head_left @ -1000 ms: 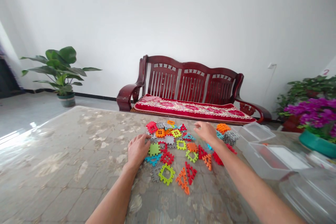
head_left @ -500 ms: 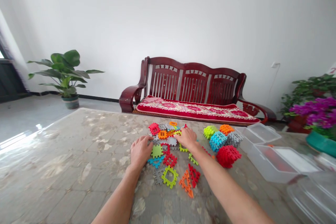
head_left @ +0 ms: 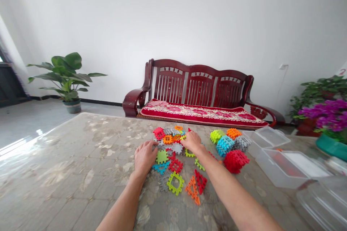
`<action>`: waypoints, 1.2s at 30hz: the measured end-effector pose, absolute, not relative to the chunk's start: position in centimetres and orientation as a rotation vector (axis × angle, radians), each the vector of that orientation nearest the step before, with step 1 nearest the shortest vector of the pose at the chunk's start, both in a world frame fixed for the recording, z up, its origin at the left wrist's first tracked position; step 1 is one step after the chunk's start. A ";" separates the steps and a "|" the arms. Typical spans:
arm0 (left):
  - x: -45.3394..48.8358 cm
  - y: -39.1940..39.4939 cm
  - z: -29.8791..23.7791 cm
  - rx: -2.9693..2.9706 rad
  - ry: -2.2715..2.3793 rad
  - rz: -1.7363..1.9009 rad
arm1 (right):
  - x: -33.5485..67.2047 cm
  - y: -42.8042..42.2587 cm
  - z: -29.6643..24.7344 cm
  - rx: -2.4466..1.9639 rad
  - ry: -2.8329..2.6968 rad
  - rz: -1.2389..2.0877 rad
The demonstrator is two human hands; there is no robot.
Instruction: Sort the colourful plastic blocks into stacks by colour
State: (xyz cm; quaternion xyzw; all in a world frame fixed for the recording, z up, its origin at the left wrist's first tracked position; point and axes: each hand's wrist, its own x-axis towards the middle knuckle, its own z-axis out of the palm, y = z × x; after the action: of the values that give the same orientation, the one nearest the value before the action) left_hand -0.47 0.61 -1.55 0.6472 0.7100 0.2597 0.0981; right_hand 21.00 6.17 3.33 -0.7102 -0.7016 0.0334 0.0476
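My left hand [head_left: 145, 156] lies palm down on the table at the left side of a spread of interlocking plastic tiles. Its fingers stretch forward, the tips beside grey tiles and a green square tile [head_left: 162, 156]. My right hand [head_left: 193, 142] is over the far right part of the spread, its fingers curled together by a small lime tile [head_left: 183, 138]; what they grip is mostly hidden. Between the hands lie a light grey square tile [head_left: 177, 148] and an orange tile [head_left: 167, 139]. Closer to me are a red tile [head_left: 175, 166], a blue triangle [head_left: 161, 168] and a lime frame tile [head_left: 175, 183].
Right of my right forearm stand stacked tiles in lime, blue [head_left: 225, 146], orange, grey and red [head_left: 236, 161]. Beyond them is an open clear plastic box [head_left: 284, 173]. Purple flowers [head_left: 325, 113] stand at the far right. A wooden bench [head_left: 202, 83] is behind the table [head_left: 89, 158].
My right hand has shifted slightly left. The light grey square tile between the hands has turned a little, and a red piece near it has shifted. My left hand stays put.
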 end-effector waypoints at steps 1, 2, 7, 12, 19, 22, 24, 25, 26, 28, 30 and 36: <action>-0.5 0.6 -1.5 1.916 2.099 0.769 | 21.1 6.1 3.3 -2.161 -2.138 0.095; -0.5 0.6 -1.5 1.917 2.097 0.769 | 21.1 6.0 3.2 -2.151 -2.137 0.085; -0.4 0.5 -1.5 1.921 2.098 0.776 | 23.0 6.0 4.1 -2.039 -2.124 0.037; -0.4 0.6 -1.6 1.913 2.089 0.784 | 29.9 7.1 7.2 -2.009 -1.955 -0.032; -0.5 0.6 -1.6 1.909 2.089 0.772 | 38.8 8.5 9.1 -2.419 -1.731 -0.017; -0.5 0.6 -1.5 1.913 2.096 0.771 | 39.8 8.7 8.7 -2.460 -1.722 -0.028; -0.5 0.6 -1.6 1.913 2.105 0.774 | 40.1 8.8 8.3 -2.452 -1.750 -0.027; -0.5 0.6 -1.6 1.913 2.107 0.774 | 40.2 8.8 8.1 -2.445 -1.765 -0.024; -0.5 0.6 -1.6 1.913 2.109 0.775 | 40.3 8.9 8.0 -2.437 -1.781 -0.019; -0.5 0.6 -1.6 1.913 2.109 0.779 | 40.6 9.0 7.7 -2.423 -1.809 -0.007; -0.5 0.6 -1.6 1.912 2.106 0.781 | 40.8 9.1 7.4 -2.412 -1.836 0.009; -0.5 0.6 -1.5 1.915 2.102 0.771 | 41.3 9.5 6.8 -2.378 -1.900 0.048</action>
State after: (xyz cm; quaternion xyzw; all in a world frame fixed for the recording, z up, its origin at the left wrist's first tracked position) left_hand -0.48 0.57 -1.46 0.6468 0.7101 0.2605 0.0974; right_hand 41.27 9.49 6.79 -0.7802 -0.6234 0.0159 0.0490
